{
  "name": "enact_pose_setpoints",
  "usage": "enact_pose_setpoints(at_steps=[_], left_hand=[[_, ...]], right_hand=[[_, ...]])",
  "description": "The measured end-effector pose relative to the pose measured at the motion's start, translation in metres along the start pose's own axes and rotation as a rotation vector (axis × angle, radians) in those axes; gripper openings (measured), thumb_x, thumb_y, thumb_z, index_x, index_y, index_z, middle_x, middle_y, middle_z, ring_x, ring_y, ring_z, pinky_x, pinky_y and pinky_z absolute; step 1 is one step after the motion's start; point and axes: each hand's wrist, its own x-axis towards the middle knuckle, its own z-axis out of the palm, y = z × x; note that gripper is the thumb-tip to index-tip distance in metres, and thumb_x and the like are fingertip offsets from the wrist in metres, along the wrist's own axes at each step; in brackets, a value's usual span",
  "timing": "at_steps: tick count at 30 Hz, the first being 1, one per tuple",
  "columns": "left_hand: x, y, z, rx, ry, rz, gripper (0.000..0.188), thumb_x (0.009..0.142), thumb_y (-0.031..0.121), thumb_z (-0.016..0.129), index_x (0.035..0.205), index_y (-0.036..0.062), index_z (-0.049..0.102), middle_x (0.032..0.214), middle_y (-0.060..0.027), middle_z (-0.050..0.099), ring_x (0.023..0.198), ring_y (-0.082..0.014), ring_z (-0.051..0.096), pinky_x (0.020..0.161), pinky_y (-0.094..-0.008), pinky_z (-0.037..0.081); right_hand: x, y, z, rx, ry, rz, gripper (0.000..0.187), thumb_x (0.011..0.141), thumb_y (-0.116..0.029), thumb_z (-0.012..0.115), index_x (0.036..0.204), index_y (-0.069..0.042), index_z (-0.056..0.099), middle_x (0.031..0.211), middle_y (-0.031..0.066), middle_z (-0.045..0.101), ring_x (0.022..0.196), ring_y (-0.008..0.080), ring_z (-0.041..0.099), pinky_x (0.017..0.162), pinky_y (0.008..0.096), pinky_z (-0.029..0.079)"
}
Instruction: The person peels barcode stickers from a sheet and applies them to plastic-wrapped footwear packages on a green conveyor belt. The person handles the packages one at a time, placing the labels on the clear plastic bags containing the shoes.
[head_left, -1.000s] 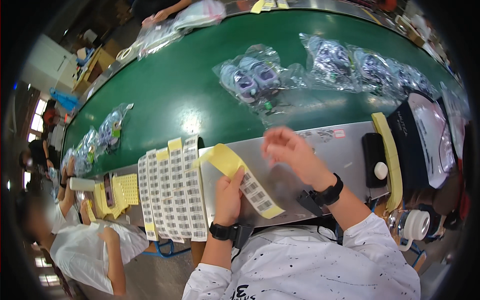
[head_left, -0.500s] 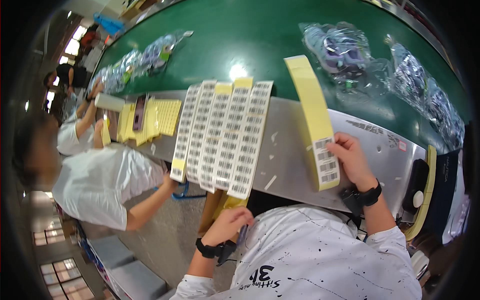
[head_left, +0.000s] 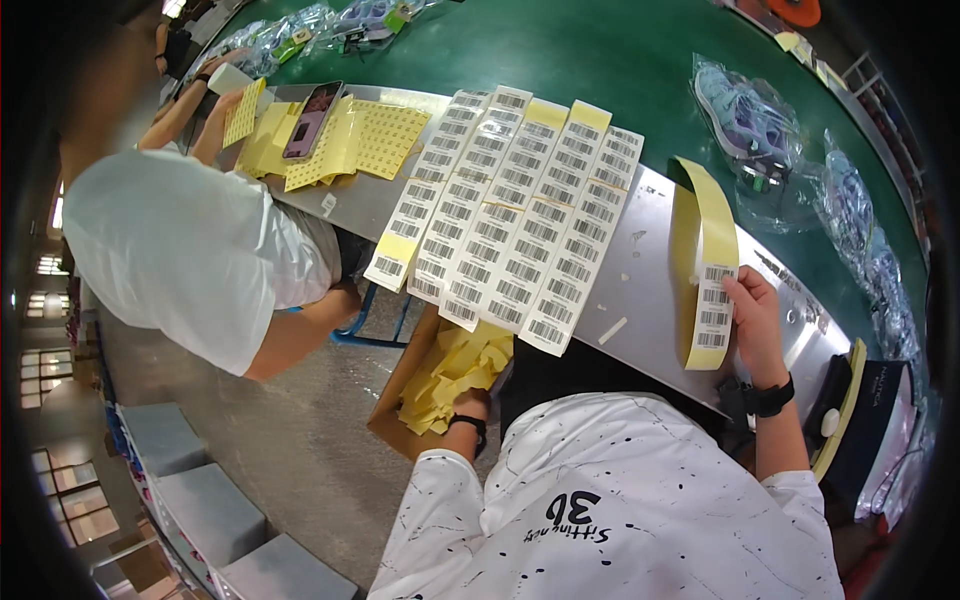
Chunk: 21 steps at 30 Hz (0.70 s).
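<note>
In my right hand (head_left: 757,322) is a long yellow label strip (head_left: 718,240), pinched by its near right edge between thumb and fingers. A few white barcode labels remain on its near end, and its far part curls up. My left hand (head_left: 472,404) is low at a cardboard box (head_left: 392,415) beside my lap, against crumpled yellow paper scraps (head_left: 455,375); its fingers are hidden. Several strips of white barcode labels (head_left: 510,215) lie side by side on the metal ledge (head_left: 640,265), between the box and the strip I hold.
On the green table (head_left: 560,60) lie bagged shoes (head_left: 745,115), with more bagged shoes (head_left: 865,250) at right. To the left, a co-worker in white (head_left: 190,250) sits beside yellow label sheets (head_left: 375,135) and a phone (head_left: 313,120). A black case (head_left: 828,395) rests at the ledge's right end.
My left hand has gone down to the box of scraps. My right hand still holds the label strip, which now curls more. The view has shifted, showing more of the box.
</note>
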Motion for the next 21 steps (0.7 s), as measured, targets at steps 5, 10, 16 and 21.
enact_pose_setpoints(at_steps=[5, 10, 16, 21], left_hand=[[0.012, -0.005, -0.014, 0.098, -0.025, 0.018, 0.029, 0.092, 0.018, 0.048, 0.108, 0.0065, 0.069, 0.106, -0.0200, 0.069, 0.095, -0.0361, 0.068, 0.080, -0.0447, 0.055], [0.022, -0.005, -0.040, 0.211, -0.099, 0.049, 0.026, 0.090, 0.015, 0.051, 0.103, 0.0072, 0.072, 0.104, -0.0170, 0.070, 0.095, -0.0334, 0.069, 0.076, -0.0414, 0.056], [0.028, 0.005, -0.048, 0.042, -0.096, -0.079, 0.030, 0.091, 0.025, 0.053, 0.107, 0.0060, 0.070, 0.107, -0.0193, 0.069, 0.100, -0.0360, 0.066, 0.084, -0.0444, 0.053], [0.027, -0.060, -0.046, -0.709, 0.096, 0.158, 0.024, 0.093, 0.019, 0.055, 0.098, -0.0028, 0.065, 0.092, -0.0148, 0.071, 0.083, -0.0244, 0.070, 0.071, -0.0340, 0.054]], right_hand=[[0.002, 0.005, -0.003, -0.070, 0.028, -0.016, 0.008, 0.094, -0.012, 0.059, 0.091, -0.005, 0.057, 0.088, 0.0035, 0.068, 0.070, 0.0064, 0.064, 0.063, 0.0197, 0.051], [0.000, 0.007, -0.002, -0.094, 0.037, -0.016, 0.009, 0.094, -0.012, 0.059, 0.092, -0.004, 0.058, 0.087, 0.0043, 0.068, 0.070, 0.0065, 0.065, 0.061, 0.0194, 0.051], [-0.005, 0.004, 0.001, -0.105, 0.068, -0.038, 0.011, 0.094, -0.013, 0.060, 0.091, -0.003, 0.060, 0.085, 0.0032, 0.068, 0.067, 0.0057, 0.063, 0.057, 0.0179, 0.048], [-0.001, 0.000, 0.006, -0.187, -0.003, 0.000, 0.016, 0.094, -0.020, 0.061, 0.085, -0.007, 0.062, 0.071, -0.0038, 0.060, 0.052, 0.0005, 0.047, 0.047, 0.0162, 0.034]])
